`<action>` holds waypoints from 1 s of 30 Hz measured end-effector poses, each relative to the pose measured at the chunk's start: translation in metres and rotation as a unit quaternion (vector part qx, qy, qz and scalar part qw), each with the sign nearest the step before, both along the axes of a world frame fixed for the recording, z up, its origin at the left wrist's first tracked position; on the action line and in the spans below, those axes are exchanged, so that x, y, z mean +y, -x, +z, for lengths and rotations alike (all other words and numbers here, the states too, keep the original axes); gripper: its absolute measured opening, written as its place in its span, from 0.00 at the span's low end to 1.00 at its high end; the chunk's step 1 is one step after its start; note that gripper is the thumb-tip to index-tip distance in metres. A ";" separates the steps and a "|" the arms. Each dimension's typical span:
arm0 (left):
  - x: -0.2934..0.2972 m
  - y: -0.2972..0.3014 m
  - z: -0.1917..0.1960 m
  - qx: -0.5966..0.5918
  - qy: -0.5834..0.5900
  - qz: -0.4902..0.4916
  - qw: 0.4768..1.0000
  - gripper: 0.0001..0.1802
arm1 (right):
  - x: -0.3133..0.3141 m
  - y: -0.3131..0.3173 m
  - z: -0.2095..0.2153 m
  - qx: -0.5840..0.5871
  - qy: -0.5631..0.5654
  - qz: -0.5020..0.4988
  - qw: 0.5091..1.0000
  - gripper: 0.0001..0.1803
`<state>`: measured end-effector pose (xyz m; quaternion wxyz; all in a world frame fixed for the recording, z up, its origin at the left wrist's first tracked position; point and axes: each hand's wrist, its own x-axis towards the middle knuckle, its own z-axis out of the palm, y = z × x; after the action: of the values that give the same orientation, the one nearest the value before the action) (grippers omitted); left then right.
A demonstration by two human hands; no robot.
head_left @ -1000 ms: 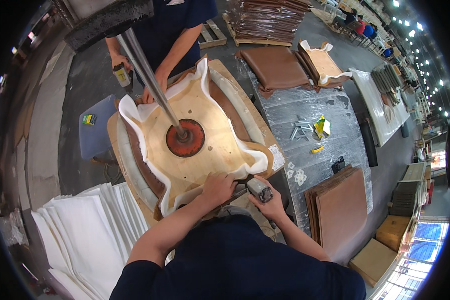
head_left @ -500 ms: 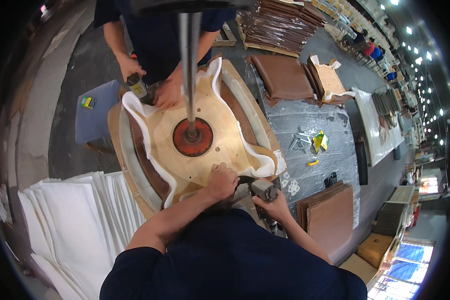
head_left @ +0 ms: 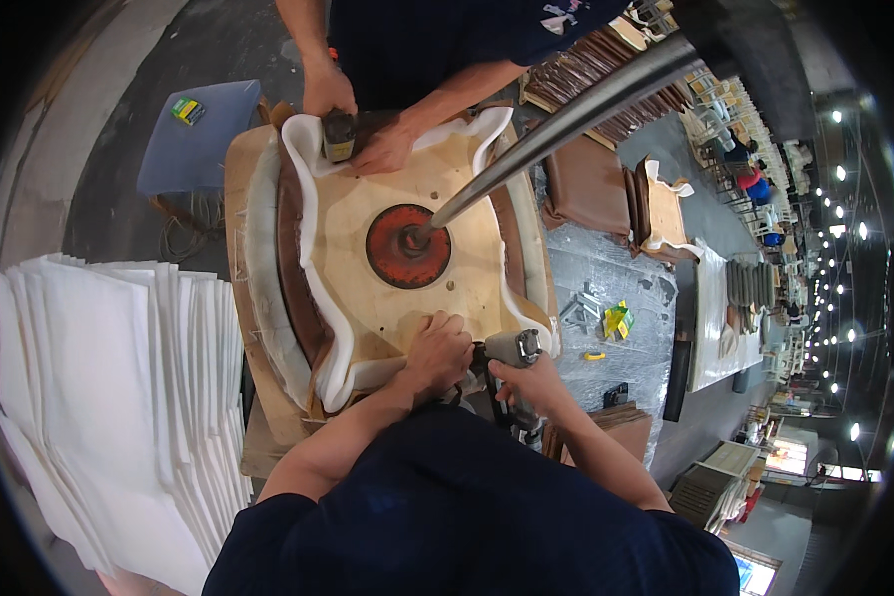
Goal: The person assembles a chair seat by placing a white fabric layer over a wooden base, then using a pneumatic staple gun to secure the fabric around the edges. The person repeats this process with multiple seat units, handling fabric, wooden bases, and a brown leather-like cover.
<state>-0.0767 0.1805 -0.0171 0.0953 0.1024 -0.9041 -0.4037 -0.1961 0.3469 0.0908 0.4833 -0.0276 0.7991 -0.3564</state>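
Wooden panel: the pale panel (head_left: pixel 343 233) lies in the middle of the tabletop (head_left: pixel 238 199); white padding (head_left: pixel 309 238) and brown cover (head_left: pixel 290 204) run around its edges.
Red disc: the disc (head_left: pixel 387 266), on the end of a metal shaft (head_left: pixel 556 129), sits on the panel.
Left hand: this hand (head_left: pixel 441 353) rests at the panel's near edge, fingers bent; whether they pinch the material, I cannot tell.
Right hand: this hand (head_left: pixel 528 385) has its fingers closed around the grey power tool (head_left: pixel 512 348), just beside the left hand.
Far edge: a co-worker's hand (head_left: pixel 385 149) lies on the panel, beside a second tool (head_left: pixel 340 134).
What could go wrong: the left fingers are very near the tool's nose, so a slip may hurt them; if the padding is pulled unevenly, it could bunch at the near corners.
Hard to see: the tool's tip is hidden, the dark shirt (head_left: pixel 467 507) covers part of the tabletop's near edge, and the shaft's upper end is blurred.
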 end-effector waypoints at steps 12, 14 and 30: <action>0.006 0.005 -0.008 0.025 0.019 0.019 0.999 0.08 | -0.016 -0.005 -0.002 0.069 -0.033 0.009 0.997 0.16; 0.006 0.007 -0.008 0.041 0.023 0.029 0.998 0.09 | -0.020 -0.005 -0.002 0.090 -0.050 0.032 0.994 0.17; -0.046 -0.096 0.001 -0.150 0.067 -0.077 0.983 0.16 | -0.027 -0.011 0.009 0.114 -0.068 0.028 0.991 0.28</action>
<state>0.0193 0.1343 -0.0165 -0.0664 0.0858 -0.9381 -0.3288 -0.1848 0.3200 0.0996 0.3998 -0.0571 0.8702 -0.2823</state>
